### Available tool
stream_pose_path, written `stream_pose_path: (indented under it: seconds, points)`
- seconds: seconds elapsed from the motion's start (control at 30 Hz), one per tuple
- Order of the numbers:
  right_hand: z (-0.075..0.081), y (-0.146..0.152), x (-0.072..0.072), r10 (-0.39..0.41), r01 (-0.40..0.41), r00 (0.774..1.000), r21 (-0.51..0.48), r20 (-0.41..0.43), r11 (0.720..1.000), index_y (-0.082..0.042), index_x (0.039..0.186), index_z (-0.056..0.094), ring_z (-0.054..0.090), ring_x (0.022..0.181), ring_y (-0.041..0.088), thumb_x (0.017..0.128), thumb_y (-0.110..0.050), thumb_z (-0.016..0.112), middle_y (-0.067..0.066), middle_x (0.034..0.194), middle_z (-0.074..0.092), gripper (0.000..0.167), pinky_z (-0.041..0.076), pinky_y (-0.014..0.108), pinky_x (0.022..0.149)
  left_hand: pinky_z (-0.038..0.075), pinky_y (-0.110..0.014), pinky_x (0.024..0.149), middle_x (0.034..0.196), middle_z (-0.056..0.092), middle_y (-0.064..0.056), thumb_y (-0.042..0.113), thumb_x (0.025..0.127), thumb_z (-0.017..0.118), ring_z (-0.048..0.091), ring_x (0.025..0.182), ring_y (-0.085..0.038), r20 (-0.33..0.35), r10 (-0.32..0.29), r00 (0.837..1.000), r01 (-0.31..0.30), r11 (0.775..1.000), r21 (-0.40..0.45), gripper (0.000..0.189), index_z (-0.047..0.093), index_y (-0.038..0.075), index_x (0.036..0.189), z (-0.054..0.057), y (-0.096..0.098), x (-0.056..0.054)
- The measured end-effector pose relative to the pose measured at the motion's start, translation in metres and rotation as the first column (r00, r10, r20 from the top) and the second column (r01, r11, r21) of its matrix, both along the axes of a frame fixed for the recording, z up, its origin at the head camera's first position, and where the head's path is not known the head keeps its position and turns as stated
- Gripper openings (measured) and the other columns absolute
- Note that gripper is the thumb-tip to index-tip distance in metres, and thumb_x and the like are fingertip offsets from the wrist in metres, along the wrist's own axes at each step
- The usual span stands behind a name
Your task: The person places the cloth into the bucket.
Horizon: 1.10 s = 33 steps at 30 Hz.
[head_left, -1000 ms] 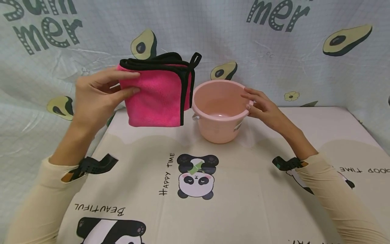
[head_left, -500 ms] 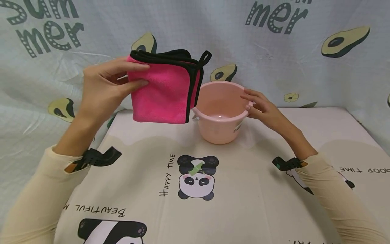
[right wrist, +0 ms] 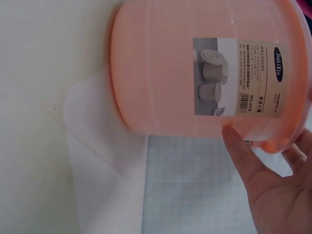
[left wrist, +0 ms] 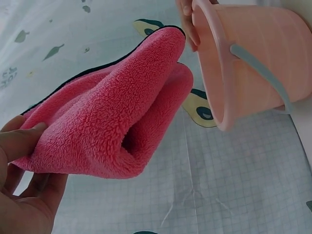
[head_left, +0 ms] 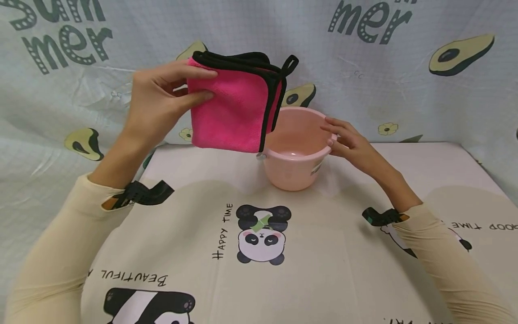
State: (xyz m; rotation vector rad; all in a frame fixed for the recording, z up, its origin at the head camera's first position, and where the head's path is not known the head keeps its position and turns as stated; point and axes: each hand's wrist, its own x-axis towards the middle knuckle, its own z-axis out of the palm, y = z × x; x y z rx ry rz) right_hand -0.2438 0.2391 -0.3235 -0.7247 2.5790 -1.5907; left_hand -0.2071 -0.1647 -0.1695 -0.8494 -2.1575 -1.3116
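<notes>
A folded pink towel (head_left: 230,108) with black edging and a small hanging loop is pinched at its left side by my left hand (head_left: 162,92). It hangs in the air, left of and higher than the pink bucket (head_left: 293,173), and covers part of the rim in the head view. The bucket stands upright on the table, its inside visible. My right hand (head_left: 352,144) holds the rim on the right, with the thumb (right wrist: 236,141) outside and the other fingers over the edge. In the left wrist view, the towel's (left wrist: 112,112) folds and the bucket's grey handle (left wrist: 263,73) show.
The table (head_left: 323,270) has a cover printed with pandas and lettering. Behind it hangs a pale curtain (head_left: 259,27) with avocado prints, close behind the bucket. A label (right wrist: 239,78) is stuck on the bucket's side.
The left hand has carried the towel up and to the right, from beside the bucket to where it overlaps the left part of the rim in view. Right hand and bucket stay put.
</notes>
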Motion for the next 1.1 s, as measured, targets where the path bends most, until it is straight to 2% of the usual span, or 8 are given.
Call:
stream_pose_path:
  seconds: [0.43,0.63,0.9,1.1]
  points:
    - [-0.001,0.001,-0.002,-0.014,0.014,1.0,0.011,-0.01,1.0,-0.015,0.155,0.045,0.038,0.144,0.039,0.106,-0.018,0.054,-0.004,0.166,0.022,0.05,0.052,0.016,0.091,0.057,-0.024,0.089,0.107,0.072,-0.002,-0.009,0.083,0.079,0.065,0.1,-0.019,0.009,-0.058,0.998,0.058,0.997,0.047,0.03,0.077,0.0,0.112,-0.001,0.009,-0.017]
    - [-0.002,0.002,-0.002,-0.01,0.01,1.0,0.01,-0.014,1.0,-0.014,0.155,0.045,0.039,0.143,0.039,0.106,-0.017,0.054,-0.004,0.166,0.023,0.049,0.052,0.015,0.09,0.056,-0.025,0.091,0.108,0.072,-0.002,-0.007,0.084,0.079,0.064,0.102,-0.02,0.04,-0.071,0.997,0.07,0.997,0.04,0.029,0.078,0.001,0.112,-0.001,0.014,-0.025]
    - [-0.002,0.002,0.0,-0.011,0.011,1.0,0.009,-0.022,1.0,-0.015,0.154,0.045,0.042,0.14,0.039,0.106,-0.016,0.054,-0.005,0.165,0.024,0.049,0.052,0.015,0.09,0.057,-0.026,0.09,0.11,0.072,-0.005,-0.01,0.083,0.078,0.064,0.102,-0.023,0.068,-0.163,0.984,0.156,0.984,0.089,0.027,0.079,-0.001,0.108,-0.001,0.023,-0.042]
    - [-0.003,0.002,0.0,-0.008,0.008,0.999,0.002,-0.031,1.0,-0.012,0.154,0.046,0.042,0.14,0.039,0.106,-0.018,0.054,-0.005,0.165,0.024,0.049,0.053,0.015,0.09,0.057,-0.026,0.089,0.107,0.073,-0.005,-0.014,0.083,0.076,0.065,0.103,-0.023,0.063,-0.25,0.966,0.243,0.965,0.094,0.026,0.078,-0.003,0.106,-0.002,0.028,-0.055]
